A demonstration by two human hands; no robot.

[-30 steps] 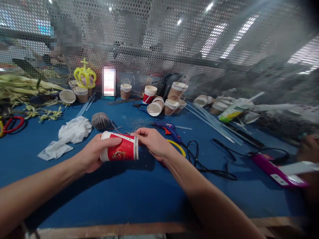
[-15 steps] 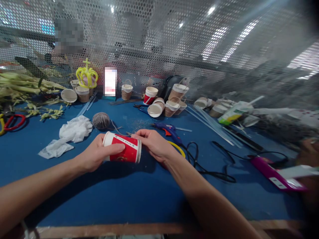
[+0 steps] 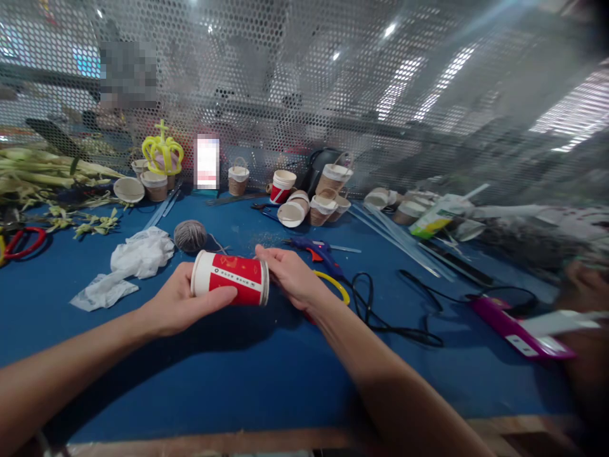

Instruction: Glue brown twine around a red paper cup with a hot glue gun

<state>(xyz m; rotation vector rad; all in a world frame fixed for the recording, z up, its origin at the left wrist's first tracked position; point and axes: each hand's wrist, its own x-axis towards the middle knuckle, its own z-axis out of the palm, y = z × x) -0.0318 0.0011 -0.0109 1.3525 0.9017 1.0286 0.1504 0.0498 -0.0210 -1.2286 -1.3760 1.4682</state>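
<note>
A red and white paper cup (image 3: 238,279) lies sideways above the blue table, its wide rim to the left. My left hand (image 3: 183,298) is wrapped round the rim end, with the thumb along the side. Around the cup's base runs a thin greyish band. At that end my right hand (image 3: 290,276) is closed, thumb and index finger pinched; grey yarn seems to run to it, though the strand is partly hidden behind the cup. Behind the cup sits the grey yarn ball (image 3: 190,236), its loose strand (image 3: 217,243) trailing right.
A blue glue gun (image 3: 316,251) with a black cord (image 3: 380,324) lies beyond my right hand. White crumpled cloth (image 3: 143,252) and red-handled scissors (image 3: 26,244) are left. Small basket cups (image 3: 323,208) line the mesh screen (image 3: 266,95). A purple power strip (image 3: 521,333) lies right.
The cup has rolled in my left hand, so its printed white strip now sits lower on the side. My right hand stays at the base end. The whole view has shifted slightly.
</note>
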